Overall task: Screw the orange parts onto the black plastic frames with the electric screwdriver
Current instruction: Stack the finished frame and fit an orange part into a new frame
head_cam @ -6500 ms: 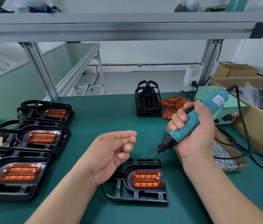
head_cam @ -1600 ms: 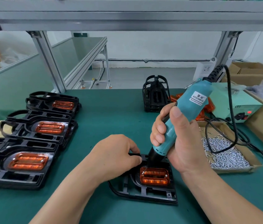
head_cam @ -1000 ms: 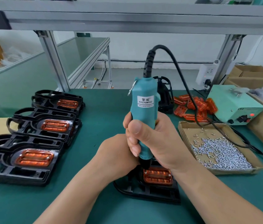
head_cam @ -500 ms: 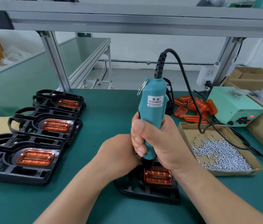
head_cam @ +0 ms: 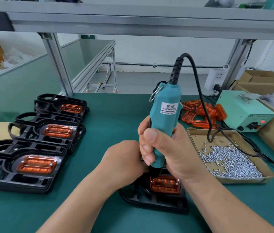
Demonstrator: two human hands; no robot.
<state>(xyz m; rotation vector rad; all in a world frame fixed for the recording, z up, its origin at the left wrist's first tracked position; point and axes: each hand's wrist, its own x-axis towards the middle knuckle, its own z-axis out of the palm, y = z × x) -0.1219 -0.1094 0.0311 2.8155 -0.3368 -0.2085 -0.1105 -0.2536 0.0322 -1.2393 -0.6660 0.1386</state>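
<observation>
Screwdriver (head_cam: 164,118): teal body, white label, metal hanging loop near the top, black tip. A black cord (head_cam: 198,84) leaves the top and loops down to the right. It stands nearly upright near the front of the green table (head_cam: 112,118). The tip is down at the far left corner of an orange part (head_cam: 165,184).

Orange part: clear orange, rounded rectangle, two long ribs across it. It sits in the recess of a black frame (head_cam: 153,199), which lies flat on the table.

Right hand (head_cam: 164,148): wrapped round the lower body of the screwdriver, thumb laid across the front.

Left hand (head_cam: 124,158): back of the hand up, close against the right hand at the frame's far left edge. Its fingers are hidden, so I cannot tell whether they pinch anything.

Left side of table: three more black frames with orange parts fitted, near (head_cam: 32,167), middle (head_cam: 48,130) and far (head_cam: 60,106). To the right, a cardboard tray (head_cam: 191,132) holds a heap of small silver screws (head_cam: 230,162). Loose orange parts (head_cam: 203,113) are piled behind it, beside a pale green box (head_cam: 243,111) with a red light.

Change: 6.5 s ago the screwdriver was lifted and slanted, its tip off the frame, and the left hand was spread, palm up. By 1.6 s ago the tip was on the part but the body leaned right. Since 0.5 s ago, little differs.
</observation>
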